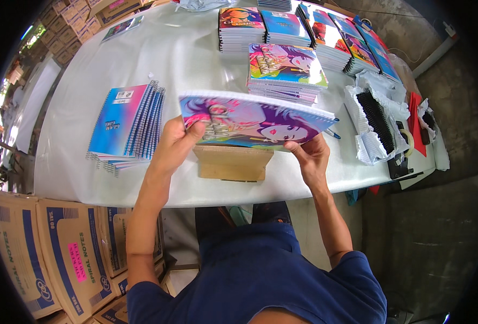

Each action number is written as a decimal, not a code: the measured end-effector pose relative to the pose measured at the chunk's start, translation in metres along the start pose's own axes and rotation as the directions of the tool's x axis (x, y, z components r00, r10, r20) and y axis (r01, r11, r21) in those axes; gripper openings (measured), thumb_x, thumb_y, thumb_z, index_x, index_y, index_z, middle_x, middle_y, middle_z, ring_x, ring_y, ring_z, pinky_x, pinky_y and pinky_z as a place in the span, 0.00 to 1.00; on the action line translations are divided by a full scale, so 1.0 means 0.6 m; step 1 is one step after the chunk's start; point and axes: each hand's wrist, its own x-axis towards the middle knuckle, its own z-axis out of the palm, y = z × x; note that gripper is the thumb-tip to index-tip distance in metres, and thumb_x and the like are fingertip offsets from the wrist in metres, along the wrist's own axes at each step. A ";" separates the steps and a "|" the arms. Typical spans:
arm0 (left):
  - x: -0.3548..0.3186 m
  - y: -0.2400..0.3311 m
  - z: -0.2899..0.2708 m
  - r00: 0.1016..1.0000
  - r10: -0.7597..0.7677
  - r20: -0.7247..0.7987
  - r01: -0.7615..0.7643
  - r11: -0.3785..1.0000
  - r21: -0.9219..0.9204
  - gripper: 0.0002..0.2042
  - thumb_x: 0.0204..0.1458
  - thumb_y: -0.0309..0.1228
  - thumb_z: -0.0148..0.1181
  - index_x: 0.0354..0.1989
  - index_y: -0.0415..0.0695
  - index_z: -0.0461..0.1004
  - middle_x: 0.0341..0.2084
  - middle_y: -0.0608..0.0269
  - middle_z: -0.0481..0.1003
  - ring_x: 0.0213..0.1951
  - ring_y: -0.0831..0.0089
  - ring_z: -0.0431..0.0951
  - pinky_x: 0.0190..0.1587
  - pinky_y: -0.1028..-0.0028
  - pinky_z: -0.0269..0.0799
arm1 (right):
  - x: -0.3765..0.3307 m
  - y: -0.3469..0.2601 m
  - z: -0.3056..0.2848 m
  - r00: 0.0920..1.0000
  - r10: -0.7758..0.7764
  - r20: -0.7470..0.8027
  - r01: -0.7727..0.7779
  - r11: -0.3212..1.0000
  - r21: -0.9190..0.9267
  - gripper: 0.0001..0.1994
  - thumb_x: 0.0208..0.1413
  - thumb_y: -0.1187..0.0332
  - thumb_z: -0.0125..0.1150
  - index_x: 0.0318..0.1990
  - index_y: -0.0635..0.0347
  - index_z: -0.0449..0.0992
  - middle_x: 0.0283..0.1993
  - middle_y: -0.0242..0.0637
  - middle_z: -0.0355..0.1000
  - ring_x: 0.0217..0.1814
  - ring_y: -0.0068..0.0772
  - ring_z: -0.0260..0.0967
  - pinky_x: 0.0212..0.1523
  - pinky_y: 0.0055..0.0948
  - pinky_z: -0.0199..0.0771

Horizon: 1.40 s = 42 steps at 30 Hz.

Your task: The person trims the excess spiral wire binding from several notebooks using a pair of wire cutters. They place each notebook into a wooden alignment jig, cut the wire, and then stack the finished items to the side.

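Head view shows both hands gripping one spiral notebook (252,120) at mid-frame, held above a small wooden block (232,162) at the near edge of the white table (196,54): the left hand (175,144) pinches its lower left corner, the right hand (310,154) its lower right edge. Held only by those edges, the notebook could sag or slip from the fingers and drop onto the block. Swung left, it might knock the fanned pile of blue notebooks (125,125), which already overhangs loosely.
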 end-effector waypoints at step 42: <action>-0.071 -0.105 0.002 0.857 0.173 -0.485 -0.122 0.983 0.135 0.44 0.56 0.46 0.59 0.72 0.41 0.39 0.71 0.48 0.43 0.72 0.57 0.43 0.71 0.59 0.37 | 0.206 0.013 -0.353 0.835 -0.523 -0.171 -0.117 0.134 -0.984 0.11 0.47 0.81 0.55 0.39 0.62 0.76 0.36 0.45 0.75 0.39 0.45 0.74 0.39 0.40 0.73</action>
